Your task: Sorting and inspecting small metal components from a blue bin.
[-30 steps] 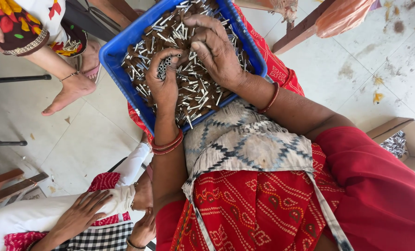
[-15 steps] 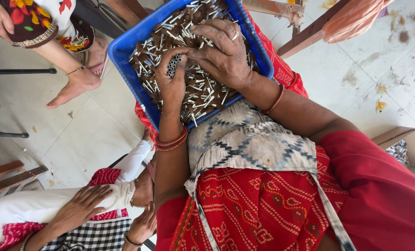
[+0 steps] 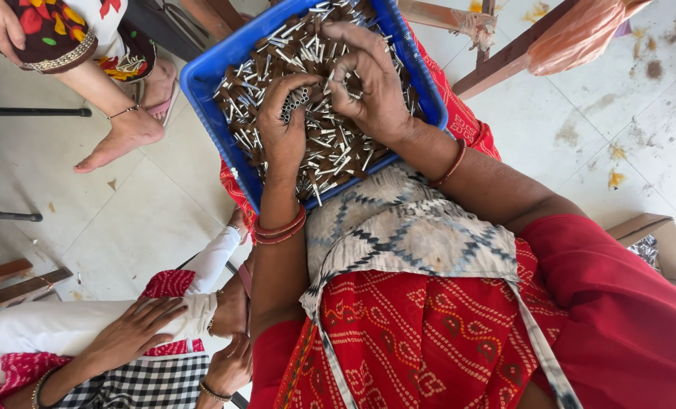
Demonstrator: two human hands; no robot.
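The left hand (image 3: 283, 125) grips a bundle of tubes (image 3: 294, 104) over the blue tray (image 3: 202, 83). The right hand (image 3: 372, 83) pinches one more, mid-gathering. Adding it needs aligned ends.

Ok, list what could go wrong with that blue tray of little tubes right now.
1. The blue tray rests tilted on the lap, overhanging the floor; it could slip and spill.
2. The left hand grips a bundle of small tubes; loose ones may drop out.
3. Another person's bare foot is close below the tray's edge.
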